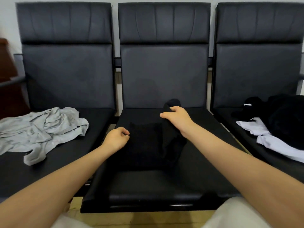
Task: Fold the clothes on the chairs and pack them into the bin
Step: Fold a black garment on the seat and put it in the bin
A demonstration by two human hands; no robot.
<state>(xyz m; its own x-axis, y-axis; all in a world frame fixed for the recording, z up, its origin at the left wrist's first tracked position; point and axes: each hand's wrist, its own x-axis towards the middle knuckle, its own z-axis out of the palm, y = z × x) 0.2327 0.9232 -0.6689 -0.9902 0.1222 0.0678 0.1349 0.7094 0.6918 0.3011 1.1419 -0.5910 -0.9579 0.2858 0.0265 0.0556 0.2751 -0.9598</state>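
Note:
A black garment [148,145] lies on the seat of the middle chair [162,186]. My right hand [176,119] grips a raised fold of its far right part, lifting it off the seat. My left hand [117,137] pinches the garment's left edge with curled fingers. A crumpled grey shirt [41,129] lies on the left chair [65,71]. On the right chair [258,71] sits a pile of black clothes [283,116] over a white garment [269,139]. No bin is in view.
Three black padded chairs stand in a row against a pale wall. A dark wooden piece of furniture [6,66] stands at the far left. Yellowish floor [115,218] shows below the middle seat's front edge.

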